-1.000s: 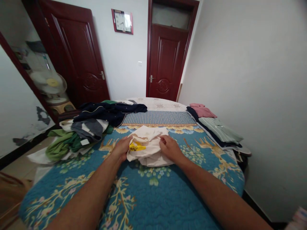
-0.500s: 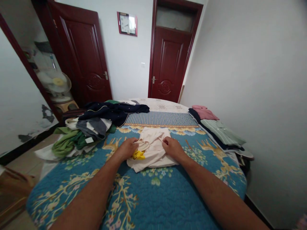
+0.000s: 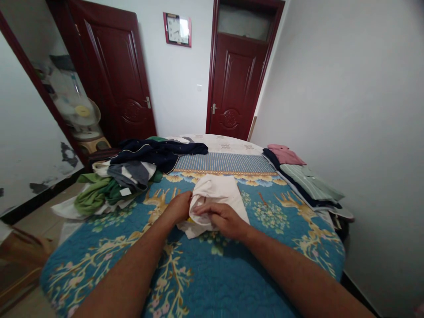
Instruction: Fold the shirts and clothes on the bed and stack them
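A cream-white cloth garment [image 3: 228,187], partly folded, lies on the blue patterned bed cover in front of me. Its near left part is lifted into a rounded fold, and a sliver of yellow print shows beside my left hand. My left hand [image 3: 182,206] is closed on the garment's left edge, its fingertips hidden behind the fold. Across the near part of the cloth lies my right hand [image 3: 225,220], its index finger stretched left into the fold and its other fingers loosely bent. Whether it pinches any cloth I cannot tell.
Loose clothes, including a navy garment [image 3: 149,152] and a green one [image 3: 89,194], are heaped at the left. Folded clothes [image 3: 308,183] are stacked along the right edge of the bed cover [image 3: 232,278]. Two dark red doors and a wall clock [image 3: 178,29] are beyond.
My right hand has let go of the garment's right side and moved left and nearer, onto the fold. The left part of the cloth has risen, covering most of the yellow print.
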### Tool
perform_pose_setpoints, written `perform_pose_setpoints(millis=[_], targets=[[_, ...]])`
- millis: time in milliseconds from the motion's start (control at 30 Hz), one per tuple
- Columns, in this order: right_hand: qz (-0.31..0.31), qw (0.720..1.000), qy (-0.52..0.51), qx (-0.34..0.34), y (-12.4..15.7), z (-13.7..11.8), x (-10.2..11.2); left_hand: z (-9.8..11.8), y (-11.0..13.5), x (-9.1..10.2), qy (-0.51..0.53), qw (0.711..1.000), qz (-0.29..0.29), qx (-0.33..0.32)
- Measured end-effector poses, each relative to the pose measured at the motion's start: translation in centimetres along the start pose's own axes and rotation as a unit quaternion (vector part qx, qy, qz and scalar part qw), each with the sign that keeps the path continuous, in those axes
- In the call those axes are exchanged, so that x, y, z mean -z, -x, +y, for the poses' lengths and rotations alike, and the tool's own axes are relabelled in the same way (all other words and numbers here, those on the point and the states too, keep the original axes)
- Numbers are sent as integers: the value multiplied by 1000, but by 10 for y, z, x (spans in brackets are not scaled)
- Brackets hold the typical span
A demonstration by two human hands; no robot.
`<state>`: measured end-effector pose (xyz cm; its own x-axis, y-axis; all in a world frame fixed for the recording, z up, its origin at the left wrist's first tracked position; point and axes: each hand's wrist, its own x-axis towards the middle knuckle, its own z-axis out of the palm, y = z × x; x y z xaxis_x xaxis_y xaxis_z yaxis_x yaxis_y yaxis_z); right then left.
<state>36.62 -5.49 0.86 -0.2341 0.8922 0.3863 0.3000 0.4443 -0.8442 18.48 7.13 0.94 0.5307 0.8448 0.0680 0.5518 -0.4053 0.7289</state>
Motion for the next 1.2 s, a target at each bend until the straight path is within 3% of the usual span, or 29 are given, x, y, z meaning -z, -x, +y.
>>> perform_pose_setpoints(millis=[100,167,300,400,467,533,600,667,733,800,900,1000,1200], targets=[[132,980,112,-102,0,20,23,-3,-1,-1,-79,997,8,17],[162,941,254,-152,0,31,41,-4,-1,-2,-65,998,1,10],[118,839,496,-188,3,36,56,-2,2,-4,-84,996,-31,5],[101,814,535,-201,-1,35,48,1,2,-6,-130,991,-32,9],[95,814,527,-225,-6,34,42,2,1,-8,-145,989,-22,8],[87,832,498,-227,-12,34,38,3,1,-10,-129,992,3,9],[85,887,412,-188,-15,31,35,5,1,-14,-42,999,20,16],[67,958,249,-124,-15,25,30,10,3,-19,137,990,-3,27],[11,995,79,-63,-12,21,26,15,5,-26,338,937,-62,61],[-24,999,-16,-32,-9,20,25,18,6,-31,474,867,-105,110],[60,996,23,-56,-6,26,30,20,5,-35,547,812,-123,160],[153,970,162,-93,-6,34,36,20,4,-37,575,793,-145,141],[116,931,334,-94,0,31,35,19,7,-38,563,811,-125,97]])
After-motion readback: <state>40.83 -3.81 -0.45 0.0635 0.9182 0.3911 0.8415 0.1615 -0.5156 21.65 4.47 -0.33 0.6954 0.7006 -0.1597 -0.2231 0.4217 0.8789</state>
